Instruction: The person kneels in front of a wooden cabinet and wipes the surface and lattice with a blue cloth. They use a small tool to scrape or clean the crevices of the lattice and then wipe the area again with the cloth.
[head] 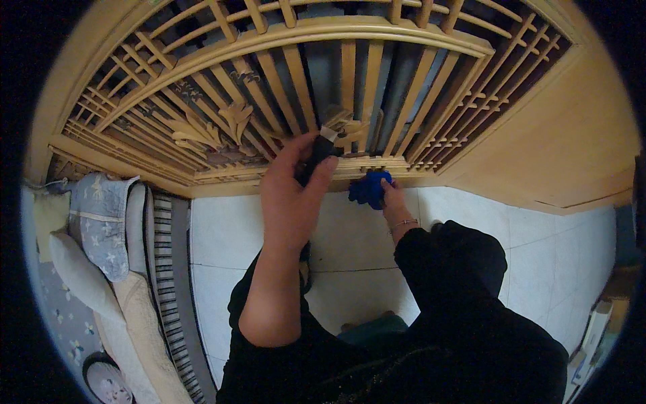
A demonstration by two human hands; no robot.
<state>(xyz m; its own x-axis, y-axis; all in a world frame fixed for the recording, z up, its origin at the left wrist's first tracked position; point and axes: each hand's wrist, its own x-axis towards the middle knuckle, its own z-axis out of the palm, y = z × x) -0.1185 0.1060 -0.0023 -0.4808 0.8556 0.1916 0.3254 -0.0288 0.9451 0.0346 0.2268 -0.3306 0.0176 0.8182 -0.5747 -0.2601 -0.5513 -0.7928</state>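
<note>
My left hand [295,187] is closed around the black handle of what looks like a flat brush [319,151]. Its pale end points at the carved wooden lattice screen [348,76], close to a carved ornament [353,129] low on the slats. Whether the tip touches the wood is hard to tell. Lower and to the right, my right hand [394,196] grips a bunched blue cloth [371,191] beside the screen's bottom rail. More carved leaf shapes [234,121] stand out from the slats on the left.
A plain wooden panel [545,136] adjoins the lattice on the right. At the left is a bed [136,303] with pillows, a folded grey patterned cover [98,217] and a round fan-like object [108,381]. White tiles [353,242] cover the floor. Shelved items [595,333] line the right edge.
</note>
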